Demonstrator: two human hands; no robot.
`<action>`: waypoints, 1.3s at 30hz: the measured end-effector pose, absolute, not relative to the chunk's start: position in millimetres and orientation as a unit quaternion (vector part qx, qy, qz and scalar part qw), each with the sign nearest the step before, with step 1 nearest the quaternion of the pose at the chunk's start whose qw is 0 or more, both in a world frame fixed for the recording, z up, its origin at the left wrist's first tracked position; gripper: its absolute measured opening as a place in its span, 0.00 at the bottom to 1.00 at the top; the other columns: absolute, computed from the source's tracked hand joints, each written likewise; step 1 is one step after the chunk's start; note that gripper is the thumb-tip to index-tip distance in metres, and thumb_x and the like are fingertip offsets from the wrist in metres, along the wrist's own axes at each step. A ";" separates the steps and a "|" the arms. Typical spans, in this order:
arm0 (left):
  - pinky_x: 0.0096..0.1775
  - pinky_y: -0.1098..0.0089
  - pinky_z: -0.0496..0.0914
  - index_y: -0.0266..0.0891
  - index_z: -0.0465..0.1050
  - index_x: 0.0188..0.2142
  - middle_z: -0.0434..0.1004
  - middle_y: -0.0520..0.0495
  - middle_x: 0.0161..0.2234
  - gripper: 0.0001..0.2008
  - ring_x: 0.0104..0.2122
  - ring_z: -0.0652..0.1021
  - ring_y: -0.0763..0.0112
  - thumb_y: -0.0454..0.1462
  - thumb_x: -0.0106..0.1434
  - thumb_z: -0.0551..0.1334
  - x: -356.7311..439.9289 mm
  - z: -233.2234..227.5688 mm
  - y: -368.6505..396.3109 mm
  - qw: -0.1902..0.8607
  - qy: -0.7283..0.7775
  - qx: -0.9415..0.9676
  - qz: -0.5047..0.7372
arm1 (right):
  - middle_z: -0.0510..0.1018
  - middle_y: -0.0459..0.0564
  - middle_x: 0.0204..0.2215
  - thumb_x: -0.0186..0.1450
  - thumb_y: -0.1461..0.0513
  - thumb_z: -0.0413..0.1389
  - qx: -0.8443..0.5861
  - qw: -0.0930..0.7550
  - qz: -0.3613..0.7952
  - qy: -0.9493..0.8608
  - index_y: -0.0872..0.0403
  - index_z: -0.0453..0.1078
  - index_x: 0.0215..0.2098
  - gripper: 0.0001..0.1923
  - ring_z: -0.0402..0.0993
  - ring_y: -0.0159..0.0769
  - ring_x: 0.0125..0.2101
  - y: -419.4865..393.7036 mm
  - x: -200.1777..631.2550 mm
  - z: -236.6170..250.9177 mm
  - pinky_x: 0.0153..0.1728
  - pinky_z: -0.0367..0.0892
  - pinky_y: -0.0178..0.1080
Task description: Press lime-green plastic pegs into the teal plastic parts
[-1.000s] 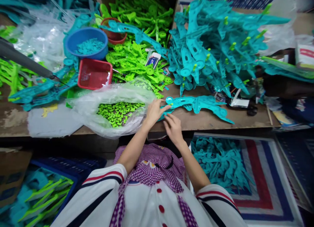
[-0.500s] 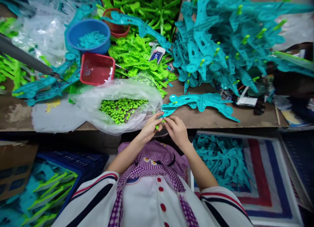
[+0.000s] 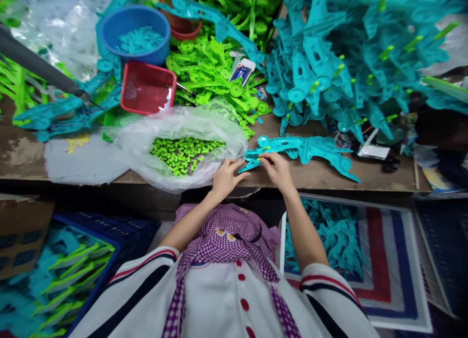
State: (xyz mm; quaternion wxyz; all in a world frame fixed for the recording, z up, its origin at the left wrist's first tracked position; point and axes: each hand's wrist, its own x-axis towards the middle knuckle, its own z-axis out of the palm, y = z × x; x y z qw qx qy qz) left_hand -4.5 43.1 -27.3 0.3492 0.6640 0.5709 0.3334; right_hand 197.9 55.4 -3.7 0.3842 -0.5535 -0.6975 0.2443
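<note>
A long turquoise plastic part lies on the workbench, its pointed left end near the front edge. My left hand is at that pointed end, with fingers and thumb on either side of the tip. Between the thumb and forefinger of my right hand is a small green plastic piece, held over the left end of the part. Another bit of green shows on the part just above it. Left of my hands, an open clear plastic bag holds many small green pieces.
Behind the bag stand a red basket and a blue bowl of turquoise bits. Green parts are heaped at the back, and turquoise parts pile high at right. Below the bench edge are a blue crate and a white-framed bin.
My hands were close together over green pieces at the bench edge. Now they are apart: the right has moved right and up onto the turquoise part, carrying a green piece.
</note>
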 end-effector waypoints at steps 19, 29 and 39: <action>0.33 0.70 0.67 0.46 0.82 0.45 0.80 0.46 0.40 0.15 0.34 0.78 0.68 0.48 0.66 0.61 -2.9 -49.5 42.0 0.236 0.567 0.744 0.263 | 0.80 0.53 0.37 0.72 0.55 0.49 -0.504 0.324 0.196 -0.776 0.51 0.73 0.41 0.13 0.76 0.41 0.39 60.5 194.0 -40.6 0.44 0.71 0.45; 0.35 0.69 0.68 0.45 0.81 0.45 0.79 0.45 0.42 0.14 0.36 0.78 0.67 0.46 0.65 0.63 -4.8 -43.2 43.2 0.285 0.574 0.721 0.264 | 0.79 0.54 0.37 0.72 0.53 0.48 -0.522 0.321 0.222 -0.758 0.51 0.74 0.42 0.16 0.75 0.41 0.40 59.2 191.3 -43.2 0.45 0.71 0.45; 0.37 0.70 0.73 0.40 0.69 0.58 0.77 0.40 0.44 0.27 0.40 0.78 0.68 0.48 0.74 0.40 -18.5 24.1 55.3 0.763 0.424 0.250 0.419 | 0.72 0.53 0.47 0.70 0.55 0.54 -0.485 0.358 0.302 -0.739 0.46 0.71 0.52 0.14 0.73 0.40 0.46 27.0 140.6 28.2 0.47 0.74 0.47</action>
